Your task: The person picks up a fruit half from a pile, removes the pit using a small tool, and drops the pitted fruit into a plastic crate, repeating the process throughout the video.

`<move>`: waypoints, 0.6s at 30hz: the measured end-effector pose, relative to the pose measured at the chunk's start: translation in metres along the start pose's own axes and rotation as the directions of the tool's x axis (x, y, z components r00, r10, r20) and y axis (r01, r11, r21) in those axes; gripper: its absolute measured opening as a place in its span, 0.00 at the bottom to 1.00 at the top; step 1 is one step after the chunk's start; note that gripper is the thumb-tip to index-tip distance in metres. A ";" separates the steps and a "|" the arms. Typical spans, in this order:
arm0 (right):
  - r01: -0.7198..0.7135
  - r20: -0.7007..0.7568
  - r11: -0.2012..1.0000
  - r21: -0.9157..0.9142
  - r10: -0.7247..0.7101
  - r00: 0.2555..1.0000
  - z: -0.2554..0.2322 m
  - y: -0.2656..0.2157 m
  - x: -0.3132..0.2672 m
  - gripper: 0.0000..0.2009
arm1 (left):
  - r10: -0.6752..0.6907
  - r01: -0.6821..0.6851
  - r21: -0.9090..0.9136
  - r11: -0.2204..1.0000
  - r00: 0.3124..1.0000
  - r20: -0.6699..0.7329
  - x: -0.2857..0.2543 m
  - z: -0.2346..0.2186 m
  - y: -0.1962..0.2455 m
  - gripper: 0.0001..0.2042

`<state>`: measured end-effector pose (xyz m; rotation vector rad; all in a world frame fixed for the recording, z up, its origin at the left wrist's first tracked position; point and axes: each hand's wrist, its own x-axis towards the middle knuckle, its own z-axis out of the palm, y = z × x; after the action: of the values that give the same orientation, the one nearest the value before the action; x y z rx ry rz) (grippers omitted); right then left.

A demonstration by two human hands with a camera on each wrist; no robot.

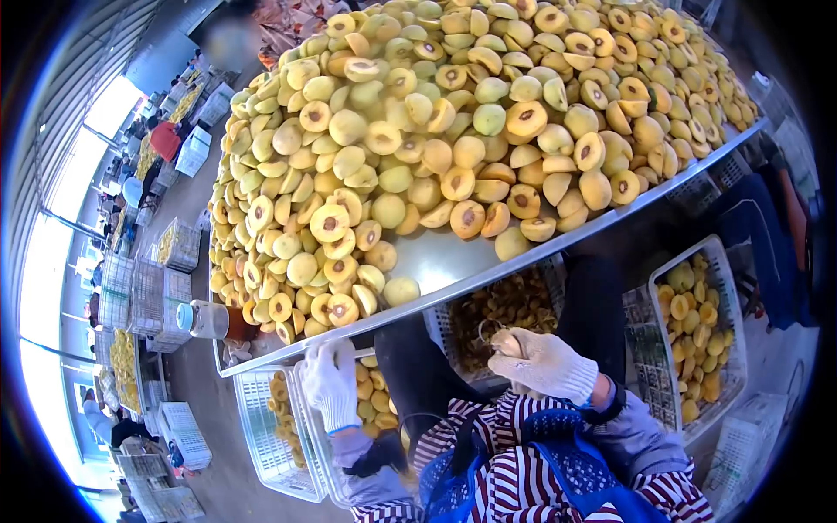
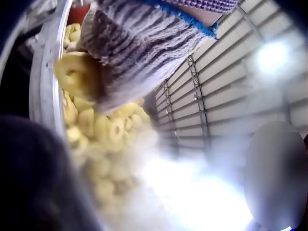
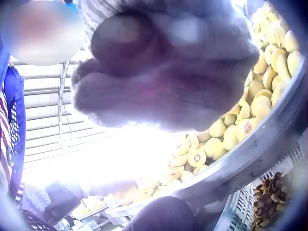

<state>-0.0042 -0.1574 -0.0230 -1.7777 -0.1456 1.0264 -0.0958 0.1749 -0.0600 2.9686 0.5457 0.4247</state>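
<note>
My left hand (image 1: 331,379), in a white knitted glove, is at the near edge of the metal table (image 1: 418,301), over the crates. In the left wrist view it holds a yellow peach half (image 2: 76,74) with its hollow showing; the glove covers part of it. My right hand (image 1: 547,362), gloved too, is in front of my lap with fingers curled. A thin loop-ended tool (image 1: 485,329) sticks out from its fingertips; the rest is hidden. In the right wrist view that glove (image 3: 163,91) is dark against the light. Halved peaches (image 1: 471,174) heap high over the table.
Below the table edge stand a crate (image 1: 253,410) of peach halves at left, a basket of brown scraps (image 1: 506,314) between my knees, and another full crate (image 1: 737,349) at right. A blue-capped jar (image 1: 209,320) stands at the table's left corner. Stacked crates (image 1: 131,288) and people are farther left.
</note>
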 end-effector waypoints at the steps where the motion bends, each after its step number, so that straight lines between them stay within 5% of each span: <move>1: -0.029 0.026 0.995 0.094 0.027 0.999 0.002 -0.007 0.000 0.17 | 0.024 -0.023 0.015 1.000 0.996 -0.090 0.000 0.001 0.006 0.13; 3: 0.010 0.083 0.987 0.159 -0.024 0.996 0.007 -0.010 0.006 0.20 | 0.085 -0.075 0.048 0.996 0.956 -0.282 0.011 0.008 0.029 0.15; 4: 0.036 0.099 0.991 0.130 -0.049 0.994 0.012 -0.006 0.010 0.22 | 0.102 -0.163 -0.167 0.972 0.941 -0.322 0.027 0.019 0.043 0.17; 5: 0.053 0.133 0.997 0.059 -0.061 0.989 0.008 -0.008 0.012 0.22 | 0.103 -0.134 -0.387 0.912 0.990 -0.102 0.061 0.007 0.102 0.17; 6: 0.138 0.085 0.990 0.011 -0.139 0.987 0.009 0.000 0.017 0.21 | 0.241 -0.301 -0.449 0.841 0.953 -0.185 0.081 0.018 0.122 0.16; 7: 0.109 0.068 0.992 0.059 -0.113 0.991 0.007 0.002 0.016 0.22 | 0.354 -0.340 -0.535 0.773 0.932 -0.081 0.101 0.023 0.142 0.16; 8: 0.080 0.051 0.991 0.107 -0.085 0.995 0.004 0.002 0.014 0.22 | 0.448 -0.445 -0.518 0.731 0.885 -0.129 0.122 0.043 0.160 0.14; 9: 0.102 0.005 0.991 0.081 -0.103 0.995 0.001 0.007 0.014 0.22 | 0.406 -0.329 -0.465 0.822 0.911 0.072 0.145 0.057 0.180 0.21; 11: 0.145 -0.087 0.989 0.023 -0.142 0.986 -0.005 0.017 0.016 0.22 | 0.289 -0.244 -0.323 0.914 0.952 0.100 0.181 0.098 0.210 0.25; 15: -0.001 -0.058 0.993 0.117 0.008 0.998 -0.016 0.016 0.014 0.22 | 0.124 -0.081 -0.227 0.970 0.976 0.180 0.196 0.129 0.224 0.32; 18: -0.002 -0.009 0.974 0.228 0.004 1.000 -0.016 0.017 0.021 0.22 | 0.288 -0.241 -0.163 0.957 0.860 0.420 0.182 0.129 0.193 0.32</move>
<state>0.0140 -0.1655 -0.0475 -1.5740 -0.0171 0.9951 0.1691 0.0557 -0.1096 2.8985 0.0606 -0.2037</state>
